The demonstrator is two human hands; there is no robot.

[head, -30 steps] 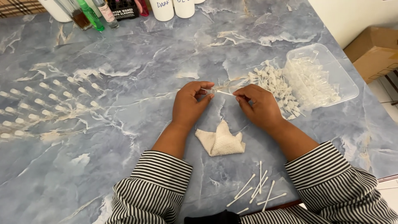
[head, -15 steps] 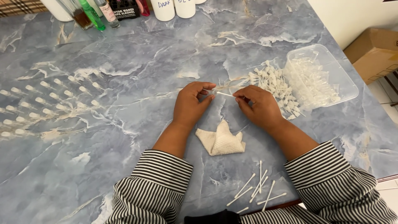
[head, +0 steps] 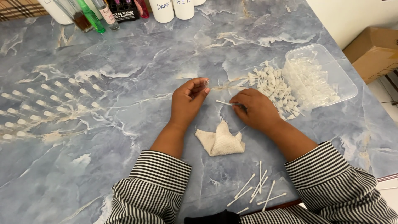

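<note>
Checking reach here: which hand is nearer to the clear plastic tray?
Right. The right hand lies just left of the clear plastic tray, by the white pieces; the left hand is farther left.

Clear plastic tray (head: 344,79) at right on marble table, rectangular, heaped with tiny clear pieces. Brown cardboard box (head: 373,52) beyond table's right edge. White-labelled bottles (head: 161,10) and dark-labelled box (head: 123,9) along far edge.
</note>
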